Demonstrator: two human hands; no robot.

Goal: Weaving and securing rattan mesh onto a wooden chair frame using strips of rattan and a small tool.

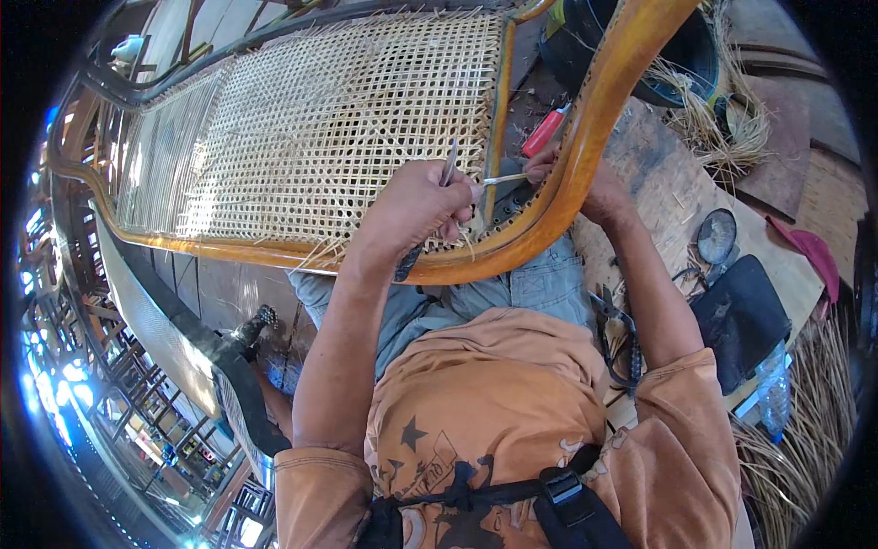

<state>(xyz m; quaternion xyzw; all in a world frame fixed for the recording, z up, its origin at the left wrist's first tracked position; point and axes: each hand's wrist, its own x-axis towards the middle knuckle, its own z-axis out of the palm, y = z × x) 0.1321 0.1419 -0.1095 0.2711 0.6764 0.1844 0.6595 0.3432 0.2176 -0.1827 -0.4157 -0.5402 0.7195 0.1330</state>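
A wooden chair frame (585,156) with a woven cane panel (347,119) lies across my lap, its near rail crossing my thighs. My left hand (422,206) is closed over the panel's near right corner, around a slim metal tool (449,163) whose pointed end sticks up; a dark part shows below the hand. A pale cane strand (503,179) runs from my left fingertips to my right hand (599,188). The right fingers pinch the strand inside the frame's curve, while the wood hides part of that hand. Loose cane ends stick out along the near rail.
A red-handled object (546,133) lies beyond the right hand. At the right are a black bucket (686,64), loose cane (732,137), a round dark dish (716,236), pliers (611,309), a black pouch (743,320) and a plastic bottle (774,393). Long cane strands (809,448) lie farther down.
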